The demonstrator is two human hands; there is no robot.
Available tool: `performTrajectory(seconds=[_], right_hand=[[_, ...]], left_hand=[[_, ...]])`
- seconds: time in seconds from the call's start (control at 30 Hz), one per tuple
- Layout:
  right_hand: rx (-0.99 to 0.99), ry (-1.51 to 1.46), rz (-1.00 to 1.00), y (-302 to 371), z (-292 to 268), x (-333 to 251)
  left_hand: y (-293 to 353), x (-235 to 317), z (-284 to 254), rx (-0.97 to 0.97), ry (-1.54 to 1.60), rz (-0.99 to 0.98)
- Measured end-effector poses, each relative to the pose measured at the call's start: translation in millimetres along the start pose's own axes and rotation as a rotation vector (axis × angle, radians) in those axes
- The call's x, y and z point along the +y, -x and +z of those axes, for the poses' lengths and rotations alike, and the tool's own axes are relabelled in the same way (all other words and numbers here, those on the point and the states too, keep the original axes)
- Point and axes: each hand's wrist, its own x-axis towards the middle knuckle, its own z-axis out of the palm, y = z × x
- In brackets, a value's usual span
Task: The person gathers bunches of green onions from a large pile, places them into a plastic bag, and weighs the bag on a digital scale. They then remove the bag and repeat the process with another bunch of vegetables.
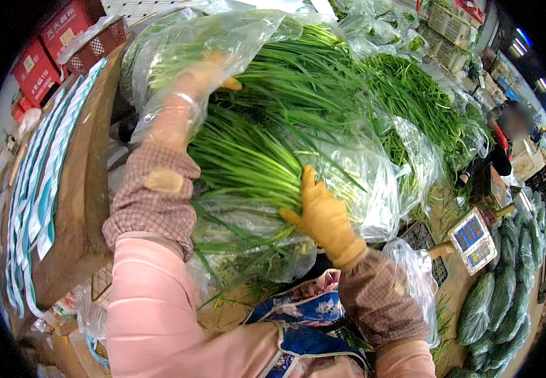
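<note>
Long green leaves that look like garlic chives fill a big clear plastic bag in front of me. Round the stem end of a loose bunch of chives, my right hand, in a yellow glove, is closed, its thumb on the near side. My left hand reaches into the far left of the pile beneath a clear plastic sheet or bag flap. Its thumb sticks out apart from the fingers, which the plastic partly blurs; I see nothing gripped in it.
A weighing scale display stands at the right, near green produce in plastic bags. Blue-and-white strips hang over a wooden board at left. Red boxes are behind it. A person is at far right.
</note>
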Motion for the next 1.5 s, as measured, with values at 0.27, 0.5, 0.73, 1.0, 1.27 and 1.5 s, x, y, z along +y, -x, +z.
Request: performTrajectory(seconds=[0.27, 0.5, 0.73, 1.0, 1.27, 1.5], right_hand=[[-0.127, -0.170, 0.158, -4, -15, 15], [-0.066, -0.300, 0.153, 104, 0, 11], [-0.380, -0.168, 0.046, 213, -14, -13], [-0.110, -0.668, 0.081, 206, 51, 0], [0.082, -1.616, 0.360, 265, 92, 52], [0.378, -2.198, 0.747, 330, 47, 80]], left_hand=[[243, 165, -25, -0.411, 0.956, 0.409], [328, 203, 93, -0.580, 2.524, -0.329], [378, 227, 107, -0.726, 2.614, -0.315], [394, 237, 107, -0.846, 2.382, -0.281], [366, 289, 52, -1.136, 1.167, 0.044], [358, 351, 142, -1.076, 1.478, 0.295]])
